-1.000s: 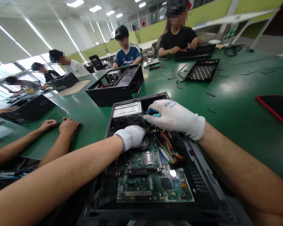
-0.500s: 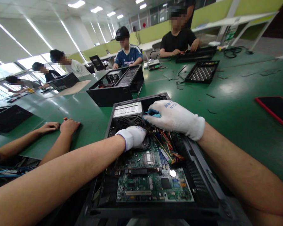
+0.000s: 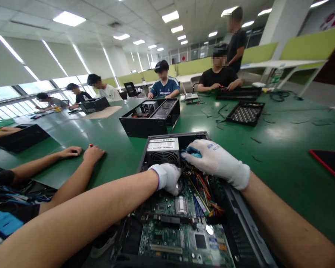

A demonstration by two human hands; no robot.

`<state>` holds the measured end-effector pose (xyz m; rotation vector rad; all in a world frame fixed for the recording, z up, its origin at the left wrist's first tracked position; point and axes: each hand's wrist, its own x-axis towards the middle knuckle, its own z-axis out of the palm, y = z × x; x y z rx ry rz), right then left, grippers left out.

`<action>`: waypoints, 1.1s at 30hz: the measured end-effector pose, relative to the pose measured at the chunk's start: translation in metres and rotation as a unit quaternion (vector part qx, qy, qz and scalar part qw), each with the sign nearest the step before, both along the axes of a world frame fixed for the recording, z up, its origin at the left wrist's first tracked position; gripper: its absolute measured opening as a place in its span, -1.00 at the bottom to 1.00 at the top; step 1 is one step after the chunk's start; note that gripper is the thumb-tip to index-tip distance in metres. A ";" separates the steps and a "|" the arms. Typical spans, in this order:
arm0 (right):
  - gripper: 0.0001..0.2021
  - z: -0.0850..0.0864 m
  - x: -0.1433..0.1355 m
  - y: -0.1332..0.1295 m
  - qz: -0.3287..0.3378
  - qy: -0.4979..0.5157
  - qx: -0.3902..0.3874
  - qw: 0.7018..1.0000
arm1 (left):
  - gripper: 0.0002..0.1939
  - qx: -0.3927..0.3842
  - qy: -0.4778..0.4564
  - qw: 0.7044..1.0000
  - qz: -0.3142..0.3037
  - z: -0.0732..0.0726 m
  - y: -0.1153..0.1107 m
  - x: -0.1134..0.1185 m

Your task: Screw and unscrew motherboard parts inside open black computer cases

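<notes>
An opened black computer case (image 3: 257, 223) lies before me, its circuit board (image 3: 167, 238) facing up. My left hand (image 3: 170, 178), in a white glove, reaches in just below the power supply (image 3: 163, 147). Its fingers are closed down among dark cables, and their tips are hidden. Beside the power supply's right side, my gloved right hand (image 3: 209, 158) is curled, thumb and fingers together. Blue shows inside its grip; I cannot make out what it holds. Coloured wires (image 3: 205, 188) and a memory module (image 3: 202, 204) sit below the hands.
Another opened case (image 3: 145, 126) stands beyond mine on the green table (image 3: 284, 149). A black drive-bay panel (image 3: 245, 113) lies at the far right, a red-edged phone (image 3: 328, 163) nearer. A neighbour's bare hands (image 3: 93, 153) rest at left. Several people sit around.
The view has tilted up and levelled, so the case appears lower. Both hands stay at the same spot by the power supply, with their grips little changed.
</notes>
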<state>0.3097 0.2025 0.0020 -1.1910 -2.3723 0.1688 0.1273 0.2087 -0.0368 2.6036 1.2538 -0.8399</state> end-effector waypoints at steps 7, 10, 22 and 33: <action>-0.62 0.002 0.003 -0.005 -0.031 0.082 -0.008 0.996 | -0.29 -0.025 -0.068 0.997 0.029 0.017 -0.006 -0.003; -0.51 -0.010 0.019 -0.010 -0.088 0.137 0.011 0.987 | -0.42 -0.007 -0.129 0.991 0.041 0.027 -0.011 -0.006; -0.28 -0.079 0.066 -0.053 -0.142 0.355 -0.255 0.888 | -0.70 0.156 -0.328 0.928 -0.079 0.059 -0.066 -0.045; -0.32 -0.053 -0.015 -0.051 -0.068 0.347 -0.238 0.905 | -0.85 0.167 -0.398 0.899 0.065 0.082 -0.156 -0.134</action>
